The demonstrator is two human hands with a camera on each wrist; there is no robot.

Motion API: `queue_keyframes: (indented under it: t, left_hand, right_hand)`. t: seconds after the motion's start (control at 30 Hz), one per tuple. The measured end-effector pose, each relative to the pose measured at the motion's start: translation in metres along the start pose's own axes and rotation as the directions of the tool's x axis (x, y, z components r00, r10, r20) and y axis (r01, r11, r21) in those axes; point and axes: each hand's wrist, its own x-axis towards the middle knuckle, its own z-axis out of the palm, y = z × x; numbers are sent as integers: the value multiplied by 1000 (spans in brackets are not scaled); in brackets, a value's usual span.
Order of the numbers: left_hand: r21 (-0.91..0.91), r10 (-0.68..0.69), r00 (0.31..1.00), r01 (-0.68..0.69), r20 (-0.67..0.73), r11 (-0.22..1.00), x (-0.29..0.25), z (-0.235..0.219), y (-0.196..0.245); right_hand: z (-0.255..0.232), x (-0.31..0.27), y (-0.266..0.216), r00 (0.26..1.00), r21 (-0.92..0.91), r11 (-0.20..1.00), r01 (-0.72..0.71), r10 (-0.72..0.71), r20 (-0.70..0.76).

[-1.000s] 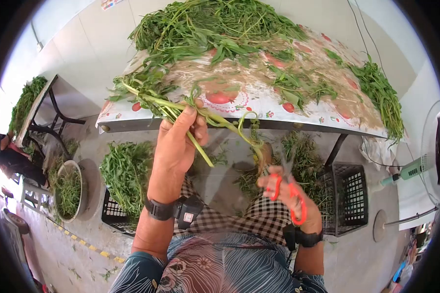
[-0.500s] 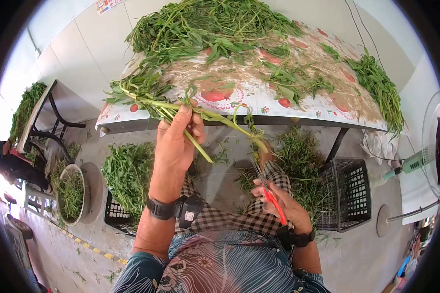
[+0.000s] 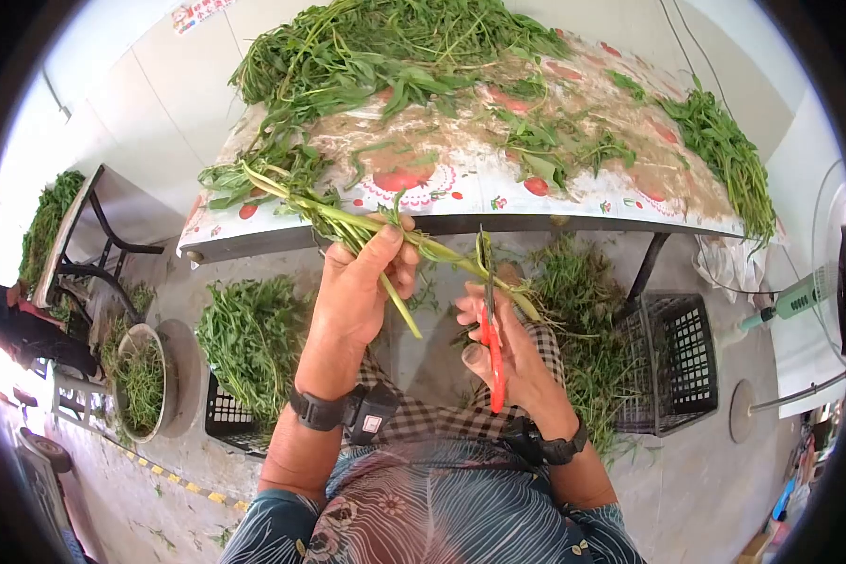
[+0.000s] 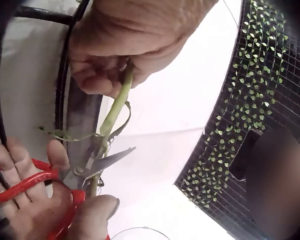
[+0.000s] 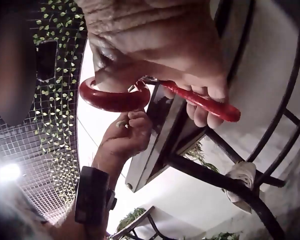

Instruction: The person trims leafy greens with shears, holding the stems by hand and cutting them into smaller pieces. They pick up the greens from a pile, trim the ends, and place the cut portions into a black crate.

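Note:
My left hand (image 3: 376,268) grips a bundle of long green leafy stems (image 3: 296,202) just below the table edge; the cut ends stick out down and to the right. My right hand (image 3: 503,343) holds red-handled scissors (image 3: 491,343), with the blades pointing up against the stem ends. In the left wrist view, the left hand (image 4: 120,50) pinches a pale green stem (image 4: 117,105), and the scissors (image 4: 97,162) stand with blades parted around it. In the right wrist view, the right hand (image 5: 155,45) has its fingers through the red scissors handles (image 5: 115,97).
A table with a tomato-print cloth (image 3: 461,193) carries a big heap of greens (image 3: 385,47) and a smaller row (image 3: 724,150). Below are a crate of greens (image 3: 244,338), a black crate (image 3: 681,376), a basin (image 3: 141,376) and trimmings on the floor (image 3: 583,310).
My right hand has lifted the scissors from my lap up to the stem ends and turned the blades upward. The left hand has shifted slightly right with the bundle.

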Motion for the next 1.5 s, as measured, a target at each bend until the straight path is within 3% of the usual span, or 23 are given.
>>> queue_keyframes:
  t: [0.1, 0.17, 0.27, 0.37, 0.5, 0.6, 0.7, 0.8, 0.83, 0.97, 1.07, 1.1, 1.2, 1.23, 1.33, 1.5]
  left_hand:
    - [-25, -9, 1000, 9, 11, 1000, 1, -2, -4]
    - [-44, -12, 1000, 12, -1, 999, 0, -1, -6]
    - [-43, -30, 1000, 30, -8, 999, 0, -1, -8]
    - [10, -27, 1000, 27, 6, 1000, -2, 0, -9]
    - [117, -39, 999, 36, 18, 992, -18, -9, -3]
    - [158, -101, 993, 109, -60, 981, -41, -30, 5]
    - [150, -162, 982, 176, -98, 973, -61, -57, 10]
    - [284, -263, 963, 268, -54, 921, -77, -79, 25]
    - [288, -264, 957, 289, -122, 913, -80, -81, 29]
    - [318, -171, 976, 207, -136, 925, -84, -88, 42]
    - [648, -368, 929, 312, -52, 695, -93, -93, 51]
    - [847, -302, 952, 122, 47, 517, -93, -102, 45]
    - [992, -154, 987, 58, -41, 112, -104, -141, 37]
    - [933, -110, 976, 214, -189, 290, -109, -143, 40]
    - [623, -92, 933, 304, -349, 721, -113, -144, 53]
    - [505, -171, 888, 391, -427, 769, -135, -175, 36]
  right_hand:
    - [0, -2, 6, 996, 283, 956, -77, 84, -12]
    - [0, -2, 13, 992, 507, 854, -119, 129, 16]
    - [6, -6, 15, 999, 146, 989, -4, 11, -46]
    - [8, -6, 22, 997, 98, 995, -27, 34, -69]
    - [9, -7, 18, 989, 265, 962, -72, 103, -103]
    - [5, -9, 21, 993, 121, 992, -29, 43, -113]
    - [7, -9, 16, 992, 87, 993, -78, 86, -94]
    - [8, -8, 15, 992, 92, 992, -92, 99, -81]
    - [6, -8, 16, 992, 98, 991, -88, 96, -76]
    - [12, -7, 15, 986, 156, 984, -84, 105, -132]
    - [12, -8, 13, 987, 162, 987, -10, 36, -158]
    - [8, -8, 17, 985, 183, 983, 4, 28, -169]
    - [-3, -6, 31, 980, 225, 973, 54, -9, -197]
    - [-5, -5, 30, 979, 212, 974, 74, -31, -201]
    - [-5, -4, 30, 978, 180, 979, 91, -53, -204]
    - [-2, -3, 23, 979, 177, 978, 108, -74, -191]
